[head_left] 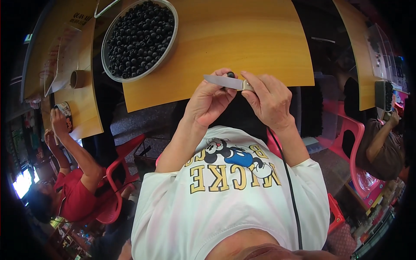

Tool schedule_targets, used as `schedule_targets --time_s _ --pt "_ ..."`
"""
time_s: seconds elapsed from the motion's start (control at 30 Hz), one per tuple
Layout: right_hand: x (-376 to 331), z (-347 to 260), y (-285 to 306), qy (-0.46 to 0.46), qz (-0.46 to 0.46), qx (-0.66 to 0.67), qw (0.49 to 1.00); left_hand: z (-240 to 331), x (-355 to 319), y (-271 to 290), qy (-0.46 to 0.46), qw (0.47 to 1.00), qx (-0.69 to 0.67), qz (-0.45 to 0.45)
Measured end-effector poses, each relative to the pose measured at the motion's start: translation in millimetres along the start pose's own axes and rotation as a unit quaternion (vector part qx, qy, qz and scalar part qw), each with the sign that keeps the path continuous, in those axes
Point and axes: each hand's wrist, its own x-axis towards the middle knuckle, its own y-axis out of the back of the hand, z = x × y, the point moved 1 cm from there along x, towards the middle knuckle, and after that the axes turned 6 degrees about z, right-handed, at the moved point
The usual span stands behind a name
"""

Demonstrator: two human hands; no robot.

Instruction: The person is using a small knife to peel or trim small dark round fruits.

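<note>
My left hand [209,98] is closed in a pinch on a small, dark, bead-like ball [230,75], which shows just above the knife's blade. My right hand [271,99] grips a small knife [223,81] by its pale handle, with the fingers wrapped round it. The blade points left and crosses in front of the left fingertips. Whether its edge touches the ball I cannot tell. Both hands are over the near edge of the wooden table [234,39]. Up and to the left stands a clear round tub [173,48] full of similar black balls, some with holes.
At a table [89,112] on the left, a person in red [78,193] reaches toward a patterned tin [65,113]; a brown cup [78,79] stands nearby. Another person [379,149] sits at the right by a pink chair [353,143]. A black cable [289,190] runs down my shirt.
</note>
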Motion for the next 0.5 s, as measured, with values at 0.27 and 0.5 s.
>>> schedule_targets --time_s 0.27,0.5 --pt "-2.6 1.1 0.6 -0.005 0.001 0.001 1.000 -2.2 1.6 -1.2 -0.001 1.000 0.020 -0.020" --pt "-6.1 7.7 0.0 0.011 -0.009 0.000 1.000 -2.8 0.9 -5.1 -0.005 0.999 0.027 0.019"
